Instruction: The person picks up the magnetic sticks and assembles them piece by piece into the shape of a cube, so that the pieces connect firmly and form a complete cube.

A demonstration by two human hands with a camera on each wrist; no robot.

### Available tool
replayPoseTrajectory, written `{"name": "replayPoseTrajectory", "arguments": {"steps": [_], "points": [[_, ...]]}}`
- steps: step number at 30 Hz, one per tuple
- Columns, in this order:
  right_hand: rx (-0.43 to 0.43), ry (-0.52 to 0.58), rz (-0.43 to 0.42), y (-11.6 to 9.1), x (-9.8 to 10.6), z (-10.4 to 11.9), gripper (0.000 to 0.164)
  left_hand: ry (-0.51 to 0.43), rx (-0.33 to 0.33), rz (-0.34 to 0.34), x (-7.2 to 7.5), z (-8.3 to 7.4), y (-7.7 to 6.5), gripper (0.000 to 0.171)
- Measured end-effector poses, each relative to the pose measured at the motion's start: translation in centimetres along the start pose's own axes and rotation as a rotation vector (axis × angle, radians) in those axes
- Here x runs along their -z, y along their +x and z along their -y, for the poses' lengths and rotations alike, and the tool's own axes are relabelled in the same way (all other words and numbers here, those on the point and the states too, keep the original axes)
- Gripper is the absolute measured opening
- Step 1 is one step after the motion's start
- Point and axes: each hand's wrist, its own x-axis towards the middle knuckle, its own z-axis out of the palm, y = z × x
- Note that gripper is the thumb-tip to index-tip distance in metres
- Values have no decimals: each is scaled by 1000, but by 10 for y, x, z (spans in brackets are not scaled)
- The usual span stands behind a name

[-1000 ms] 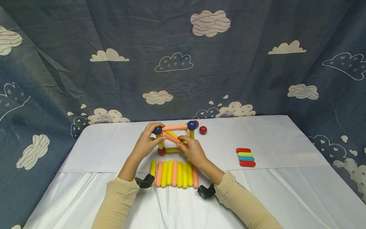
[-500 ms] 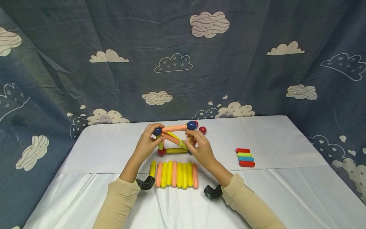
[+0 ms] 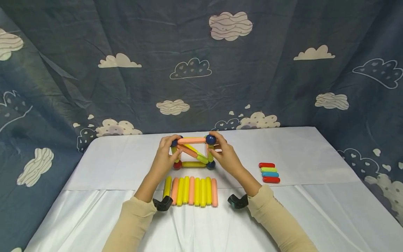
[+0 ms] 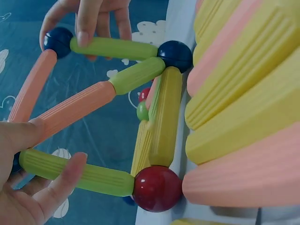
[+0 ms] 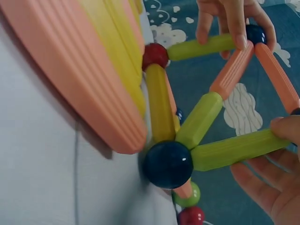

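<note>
1. A square frame of sticks and balls stood upright on the white table, just behind a row of spare sticks laid side by side.
2. The left hand gripped the frame's left upright, fingers curled round the stick under the top-left blue ball; probably to steady that corner.
3. The right hand pinched the right upright, fingertips by the top-right blue ball; the two holds seemed to keep the frame square.
4. A diagonal stick, orange and green, crossed from top left to the bottom-right blue ball, likely a brace.
5. The red ball sat at the bottom-left corner, on the table.
6. Four short sticks lay well apart to the right.
</note>
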Motion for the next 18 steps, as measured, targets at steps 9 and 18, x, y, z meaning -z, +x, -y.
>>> {"name": "replayPoseTrajectory", "arguments": {"steps": [9, 18], "points": [[52, -10, -68, -9, -6, 2, 58, 25, 17, 56, -1, 11, 16, 49], [43, 45, -80, -13, -15, 9, 59, 13, 4, 119, -6, 22, 38, 57]]}}
